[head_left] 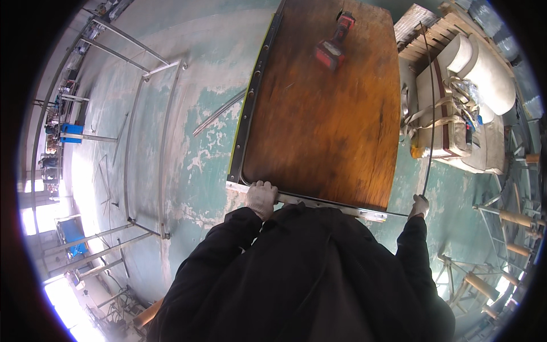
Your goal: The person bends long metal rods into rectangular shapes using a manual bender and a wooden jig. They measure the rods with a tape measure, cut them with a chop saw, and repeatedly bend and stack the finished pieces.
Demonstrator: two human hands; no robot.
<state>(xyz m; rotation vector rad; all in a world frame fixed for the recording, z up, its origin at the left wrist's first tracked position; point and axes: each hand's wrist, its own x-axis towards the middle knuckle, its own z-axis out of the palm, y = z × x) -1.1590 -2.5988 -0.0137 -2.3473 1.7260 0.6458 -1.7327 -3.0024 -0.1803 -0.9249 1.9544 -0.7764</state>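
Note:
In front of me lies a worn brown wooden board (325, 114), with a dark perforated metal rail (254, 97) on its left side and a pale metal rail (359, 212) on its near edge. My left hand (262, 199), gloved, has its fingers curled over the near rail by the left corner. A long thin black flexible strip (433, 114) is pinched in my gloved right hand (420, 206), off the board's near right corner. From that hand one length runs left to the near edge; the other stretches far away past the board's right side.
A red and black cordless power tool (336, 43) lies at the board's far end. To the right are a wooden pallet (436, 37) and bulky white bags (456, 114). Metal bars (219, 111) and a tubular metal frame (162, 148) stand or lie left on the worn green floor.

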